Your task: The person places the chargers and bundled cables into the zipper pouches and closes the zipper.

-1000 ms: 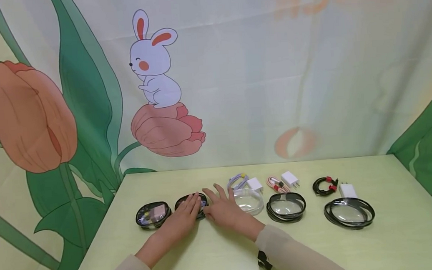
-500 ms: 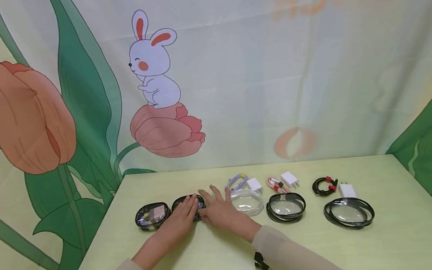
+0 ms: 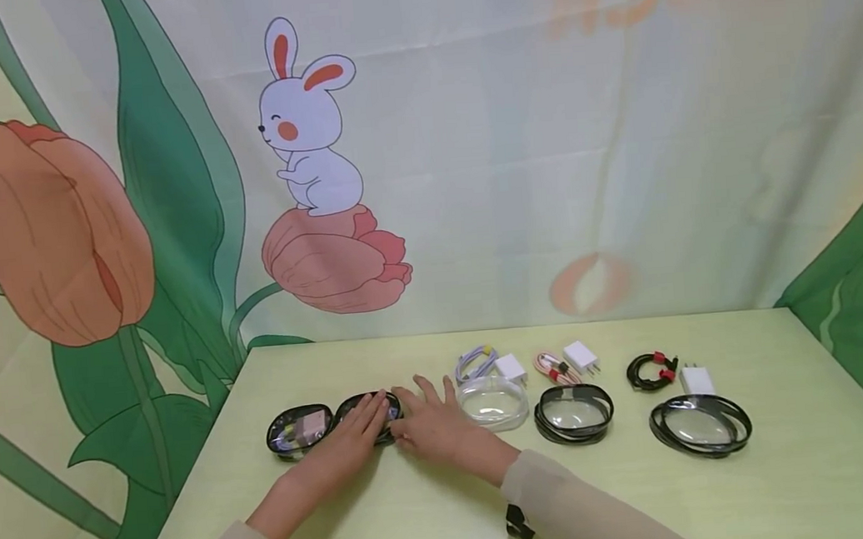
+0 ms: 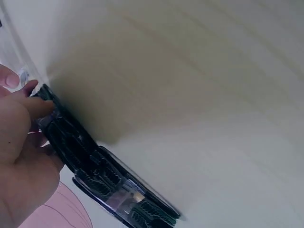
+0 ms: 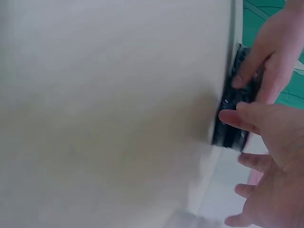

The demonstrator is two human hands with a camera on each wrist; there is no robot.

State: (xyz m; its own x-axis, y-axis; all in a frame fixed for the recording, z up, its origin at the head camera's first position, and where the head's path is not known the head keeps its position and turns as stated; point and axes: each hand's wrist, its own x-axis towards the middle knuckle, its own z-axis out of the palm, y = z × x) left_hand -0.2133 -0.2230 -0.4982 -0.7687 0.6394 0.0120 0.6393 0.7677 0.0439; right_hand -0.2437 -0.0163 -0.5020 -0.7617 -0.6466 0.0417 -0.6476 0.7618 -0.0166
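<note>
Pale green table (image 3: 434, 520); a row of round zip pouches. Far left, filled pouch (image 3: 299, 429) showing something pink. Right of the hands: clear pouch (image 3: 493, 403), two open black-rimmed pouches (image 3: 573, 414) (image 3: 700, 426). Behind these lie cable bundles and white chargers (image 3: 510, 368). Second pouch (image 3: 369, 407) sits just beside the filled one, mostly covered by both hands. Left hand (image 3: 349, 438) lies on top, fingers straight and together. Right hand (image 3: 431, 424) is at its right edge, fingers spread, thumb against the zip rim (image 5: 230, 130).
</note>
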